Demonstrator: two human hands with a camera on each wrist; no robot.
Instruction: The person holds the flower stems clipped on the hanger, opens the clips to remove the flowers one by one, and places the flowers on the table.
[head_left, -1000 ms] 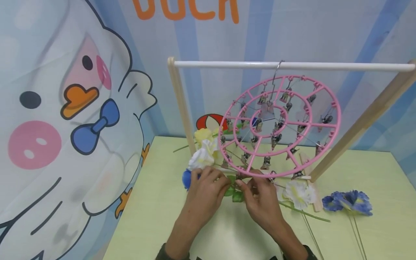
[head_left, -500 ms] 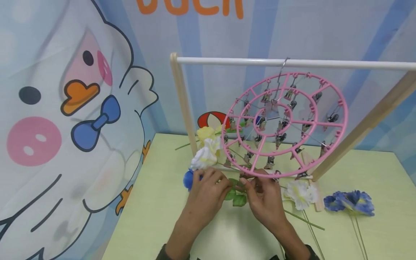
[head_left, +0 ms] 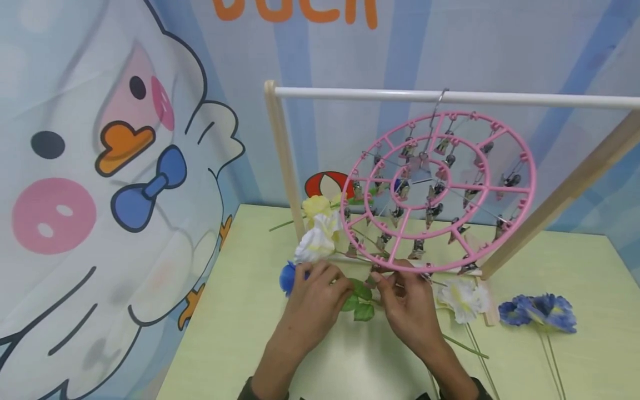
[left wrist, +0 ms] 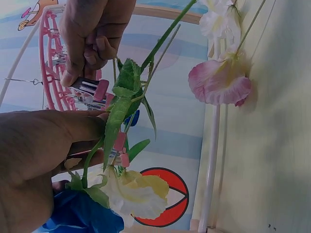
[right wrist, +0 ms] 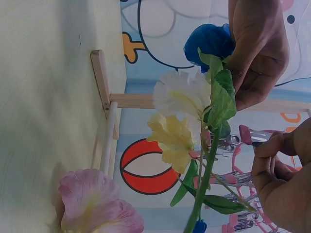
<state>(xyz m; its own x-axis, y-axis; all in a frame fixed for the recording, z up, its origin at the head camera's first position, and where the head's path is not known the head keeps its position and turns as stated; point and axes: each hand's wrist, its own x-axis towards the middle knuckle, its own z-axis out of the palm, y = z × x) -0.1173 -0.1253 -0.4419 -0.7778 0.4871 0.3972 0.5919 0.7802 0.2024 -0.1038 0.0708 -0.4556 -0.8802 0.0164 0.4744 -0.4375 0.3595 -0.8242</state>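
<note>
My left hand (head_left: 316, 300) pinches the green stem of an artificial blue rose (left wrist: 82, 213) near the bloom. Its leaves (head_left: 364, 312) hang between my two hands. My right hand (head_left: 410, 305) pinches a metal clip (left wrist: 87, 86) with pink tips, at the near edge of a pink round clip hanger (head_left: 532, 178). In the left wrist view the clip's tips are close beside the stem and leaves; whether they touch the stem, I cannot tell. The stem's tail (head_left: 467, 345) runs out past my right wrist.
The hanger hooks on a white rail (head_left: 350, 93) between wooden posts (head_left: 285, 155). White (head_left: 317, 239) and yellow flowers (head_left: 316, 206) hang at its left side. White (head_left: 462, 300) and blue-purple flowers (head_left: 545, 311) are at the right. A pink flower (left wrist: 221, 82) shows in the left wrist view.
The rose's leaves have shifted down toward me, and the stem's tail has swung nearer and to the left. Both hands keep their pinch, and the view has shifted slightly.
</note>
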